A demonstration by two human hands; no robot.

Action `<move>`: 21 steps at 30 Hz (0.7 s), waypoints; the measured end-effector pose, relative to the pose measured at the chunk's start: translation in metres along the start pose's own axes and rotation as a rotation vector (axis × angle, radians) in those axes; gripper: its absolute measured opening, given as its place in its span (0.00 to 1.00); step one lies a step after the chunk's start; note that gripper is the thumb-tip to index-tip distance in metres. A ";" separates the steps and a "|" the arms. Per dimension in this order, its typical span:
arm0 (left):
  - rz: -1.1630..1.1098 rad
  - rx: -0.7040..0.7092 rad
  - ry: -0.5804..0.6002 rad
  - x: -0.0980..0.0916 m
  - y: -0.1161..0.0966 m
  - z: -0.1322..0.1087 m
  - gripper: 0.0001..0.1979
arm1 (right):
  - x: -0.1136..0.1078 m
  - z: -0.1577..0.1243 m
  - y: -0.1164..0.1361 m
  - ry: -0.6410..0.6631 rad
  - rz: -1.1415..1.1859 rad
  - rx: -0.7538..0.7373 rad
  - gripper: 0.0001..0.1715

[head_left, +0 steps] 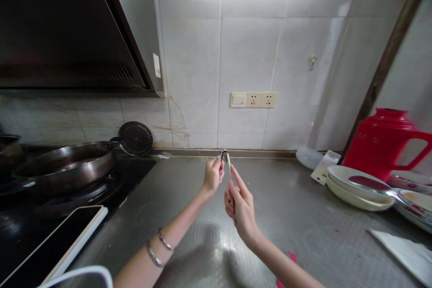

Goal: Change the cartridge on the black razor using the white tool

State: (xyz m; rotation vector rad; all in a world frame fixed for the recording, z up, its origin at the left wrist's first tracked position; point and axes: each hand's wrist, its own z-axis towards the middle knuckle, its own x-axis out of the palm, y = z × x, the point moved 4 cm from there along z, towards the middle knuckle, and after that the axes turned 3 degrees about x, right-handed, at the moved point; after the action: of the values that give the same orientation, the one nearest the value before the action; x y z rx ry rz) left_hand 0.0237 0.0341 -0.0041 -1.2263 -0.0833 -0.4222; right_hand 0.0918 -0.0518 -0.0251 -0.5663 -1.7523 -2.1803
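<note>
Above the steel counter [270,198], my two hands are close together. My left hand [212,176] is closed, pinching a small black and shiny metal piece [223,154] whose kind I cannot make out. Two bracelets [154,254] circle that forearm. In my right hand [240,207] is a slim white stick [229,166], gripped with the index finger stretched along it. Its upper end is beside the small dark piece; whether they touch I cannot tell. The lower part of the stick is hidden by my fingers.
A steel pan [67,168] sits on the black stove at left, near a round black disc [136,138]. A phone-like slab [60,247] lies lower left. At right stand a red thermos jug [381,144] and stacked plates [357,195]. Wall sockets [260,100] are ahead.
</note>
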 end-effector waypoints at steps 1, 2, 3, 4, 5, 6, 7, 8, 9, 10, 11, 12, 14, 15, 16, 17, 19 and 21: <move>-0.006 -0.002 0.009 0.000 0.000 0.000 0.24 | 0.000 -0.002 -0.001 0.000 0.004 0.005 0.37; -0.009 -0.001 0.016 0.001 0.001 0.000 0.24 | 0.001 -0.002 -0.001 -0.002 0.010 0.001 0.37; -0.008 0.001 0.022 0.001 0.002 0.000 0.24 | 0.001 0.000 0.002 -0.007 0.018 -0.013 0.37; -0.004 0.007 0.025 0.001 0.002 0.000 0.24 | 0.002 0.002 0.005 -0.014 0.027 -0.034 0.37; 0.002 0.013 0.023 0.002 0.002 0.000 0.24 | 0.002 0.004 0.009 -0.019 0.034 -0.053 0.37; 0.007 0.019 0.019 0.002 0.002 0.000 0.24 | 0.002 0.006 0.012 -0.021 0.039 -0.065 0.37; 0.009 0.024 0.013 0.002 0.002 0.000 0.24 | 0.003 0.007 0.013 -0.022 0.041 -0.067 0.37; 0.009 0.026 0.008 0.001 0.002 0.000 0.24 | 0.003 0.007 0.013 -0.021 0.039 -0.058 0.37; 0.008 0.023 0.007 0.001 0.002 0.000 0.23 | 0.003 0.006 0.011 -0.015 0.032 -0.038 0.37; 0.004 0.019 0.008 0.001 0.002 0.000 0.23 | 0.003 0.003 0.008 -0.009 0.024 -0.012 0.38; -0.001 0.013 0.013 0.001 0.002 0.000 0.23 | 0.003 0.000 0.006 -0.002 0.016 0.013 0.38; -0.005 0.008 0.019 0.001 0.002 0.000 0.24 | 0.003 -0.002 0.004 0.003 0.012 0.032 0.38; -0.008 0.002 0.027 0.001 0.002 0.000 0.24 | 0.002 -0.004 0.004 0.003 0.026 0.030 0.38; -0.003 0.003 0.026 0.001 0.002 0.000 0.24 | 0.001 -0.002 0.007 -0.001 0.039 0.014 0.38; 0.007 0.005 0.022 0.002 0.002 0.000 0.24 | 0.000 0.001 0.011 -0.007 0.053 -0.010 0.37; 0.018 0.008 0.015 0.002 0.002 0.000 0.24 | 0.000 0.004 0.014 -0.012 0.065 -0.031 0.37; 0.030 0.011 0.003 0.003 0.002 -0.001 0.24 | -0.001 0.009 0.018 -0.013 0.074 -0.044 0.36; 0.018 0.002 0.004 0.003 0.001 -0.001 0.24 | -0.002 0.009 0.015 -0.003 0.063 -0.020 0.35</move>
State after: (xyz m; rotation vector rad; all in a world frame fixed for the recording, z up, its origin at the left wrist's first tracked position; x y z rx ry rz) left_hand 0.0268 0.0326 -0.0050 -1.2230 -0.0688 -0.4085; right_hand 0.1016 -0.0469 -0.0113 -0.6209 -1.6925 -2.1574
